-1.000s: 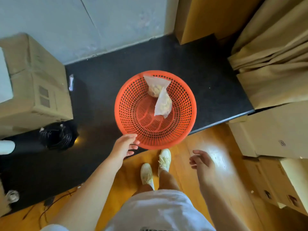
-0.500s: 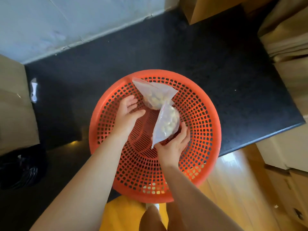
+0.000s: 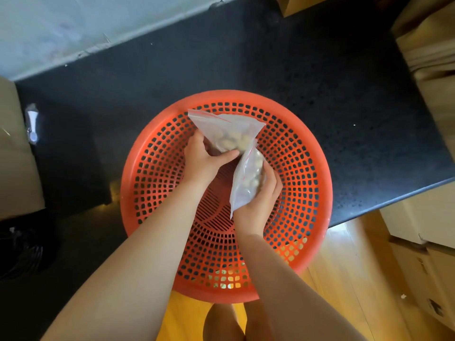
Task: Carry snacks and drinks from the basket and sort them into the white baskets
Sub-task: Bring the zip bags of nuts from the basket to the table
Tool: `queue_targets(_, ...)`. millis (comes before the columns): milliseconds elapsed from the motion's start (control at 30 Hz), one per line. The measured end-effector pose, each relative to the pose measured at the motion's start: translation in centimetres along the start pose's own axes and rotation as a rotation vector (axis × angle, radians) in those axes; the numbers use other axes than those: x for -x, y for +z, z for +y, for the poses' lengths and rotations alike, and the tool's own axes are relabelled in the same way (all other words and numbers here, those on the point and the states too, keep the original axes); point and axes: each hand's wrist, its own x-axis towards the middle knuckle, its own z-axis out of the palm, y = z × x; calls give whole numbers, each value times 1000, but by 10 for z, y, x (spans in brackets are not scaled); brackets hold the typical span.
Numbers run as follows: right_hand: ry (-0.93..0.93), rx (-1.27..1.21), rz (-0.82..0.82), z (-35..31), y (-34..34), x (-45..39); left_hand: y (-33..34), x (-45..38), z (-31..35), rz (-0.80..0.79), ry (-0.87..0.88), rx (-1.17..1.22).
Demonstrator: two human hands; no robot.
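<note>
A round orange perforated basket [image 3: 305, 168] sits on a dark floor slab directly below me. Inside it are two clear zip bags of pale round snacks. My left hand [image 3: 202, 161] is closed around the lower edge of the far bag [image 3: 229, 130], thumb across its front. My right hand [image 3: 258, 203] grips the near bag [image 3: 248, 178] from below and behind, with the bag standing upright in my palm. No white baskets are in view.
The dark slab [image 3: 344, 94] ends at a wooden floor [image 3: 344, 279] on the right. Cardboard boxes [image 3: 423, 242] stand at the right and another box [image 3: 14, 156] at the left. A pale wall [image 3: 73, 28] runs along the back.
Both hands went from hanging outside the basket to reaching inside it. My right hand took hold of the near bag first, then my left hand closed on the far bag. The view moved closer.
</note>
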Motion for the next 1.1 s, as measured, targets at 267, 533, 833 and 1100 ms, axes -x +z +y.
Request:
queue_targets(267,-66,-272,71,-20,-31,29,-3,10,4,17,52,-122)
queue_targets(533,204,-641,-83,-41,-85,69,-60,76,21,-17,-26,370)
queue_targets(833,147,-1057,-123,-51,-153,189,-121,184,38,-308,24,383)
queue_targets(1100,17,-777,274,-22,-226,327,-123,266,58,-723,7,210)
